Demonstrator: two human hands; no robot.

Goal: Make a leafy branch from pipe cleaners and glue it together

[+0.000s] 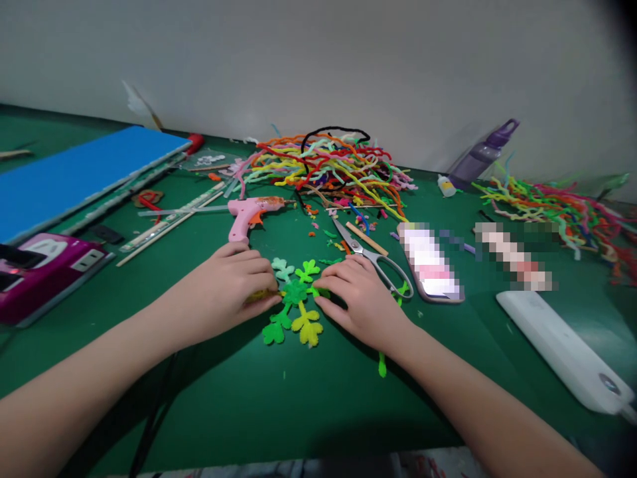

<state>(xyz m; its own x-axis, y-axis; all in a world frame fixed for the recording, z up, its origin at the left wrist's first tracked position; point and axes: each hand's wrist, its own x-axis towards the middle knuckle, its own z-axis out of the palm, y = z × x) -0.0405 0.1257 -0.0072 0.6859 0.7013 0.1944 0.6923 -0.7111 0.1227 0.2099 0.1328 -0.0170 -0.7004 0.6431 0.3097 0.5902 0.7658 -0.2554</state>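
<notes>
A fuzzy pipe-cleaner flower (295,292) in greens and yellow lies on the green tabletop between my hands. Several clover-shaped arms spread from its round green centre. From the left, my left hand (233,284) is closed over a yellowish arm, its fingertips beside the centre. My right hand (357,299) curls over a green arm on the opposite side, thumb and fingers pinched together. Both hands cover most of the arms they hold. Just beyond my right hand are the scissors (371,255), blades partly spread. A pink glue gun (253,216) lies past my left hand.
A heap of coloured pipe cleaners (323,162) lies at the back, with more pipe cleaners (557,206) at right. Also around are a phone (430,262), white power bank-like device (562,352), purple bottle (480,159), blue board (94,172) and magenta power strip (54,275).
</notes>
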